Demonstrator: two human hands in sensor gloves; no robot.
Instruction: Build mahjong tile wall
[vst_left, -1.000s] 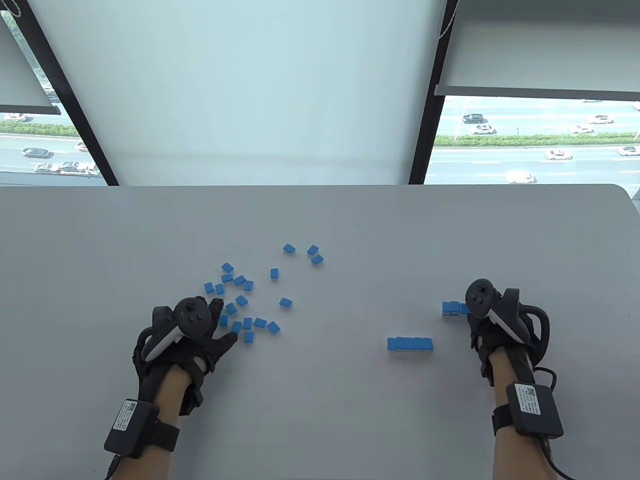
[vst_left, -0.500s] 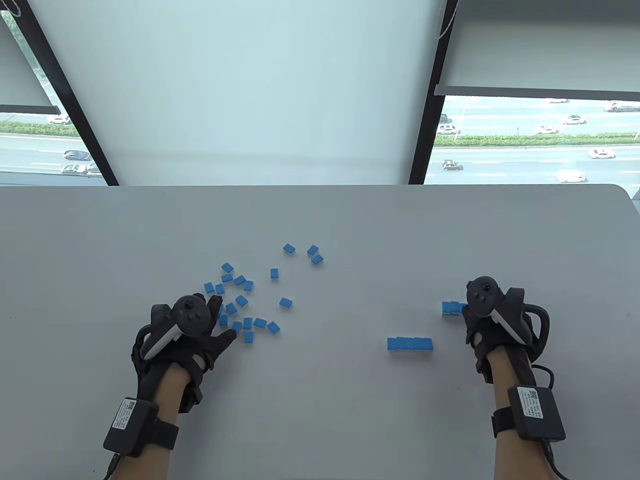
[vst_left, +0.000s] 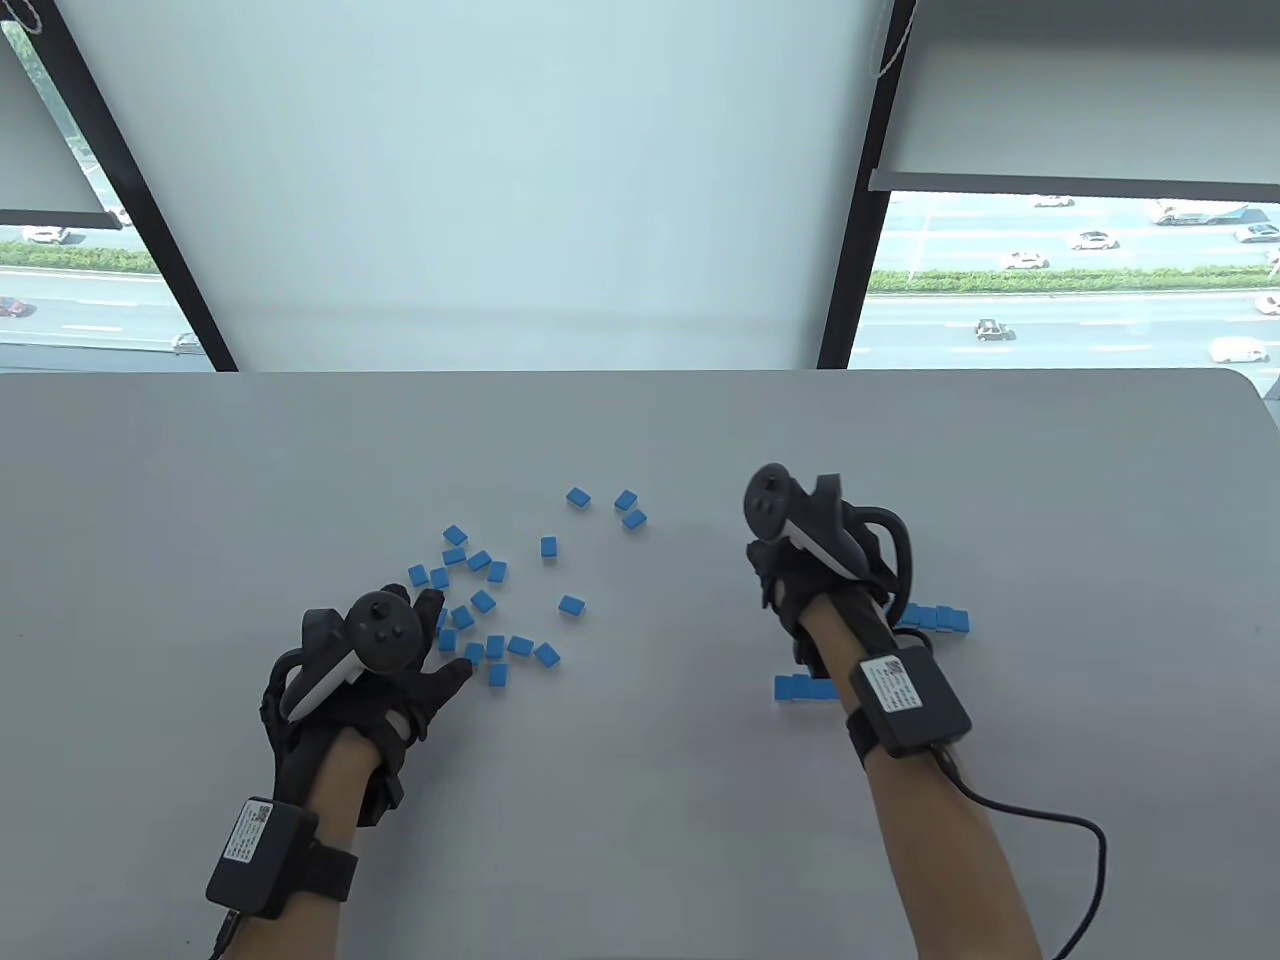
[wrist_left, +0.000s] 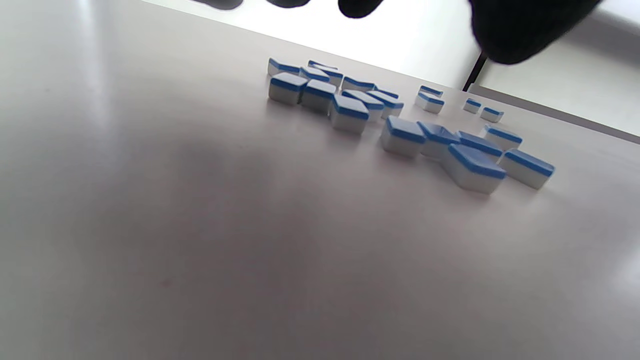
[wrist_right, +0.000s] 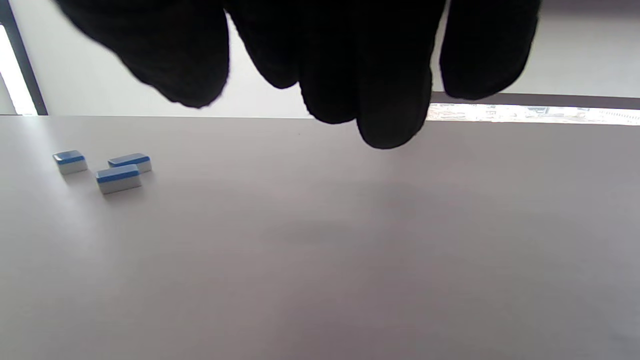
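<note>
Quick count: I get 19 loose blue-topped white plastic mahjong tiles (vst_left: 571, 604) scattered on the one grey bench (vst_left: 640, 430). Three of those also show in the right wrist view.

There are two lined-up rows. The near row (vst_left: 795, 687) shows two tiles and the far row (vst_left: 945, 619) shows about three, but a forearm hides part of both.

There are two black-gloved grips, the left grip (vst_left: 400, 680) and the right grip (vst_left: 800, 580), each with one tracker, so two trackers. Each wrist also has one black box, so two boxes.

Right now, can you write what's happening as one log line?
left hand: open, by loose tiles | right hand: empty, above table | tile rows: two short, unjoined
</note>
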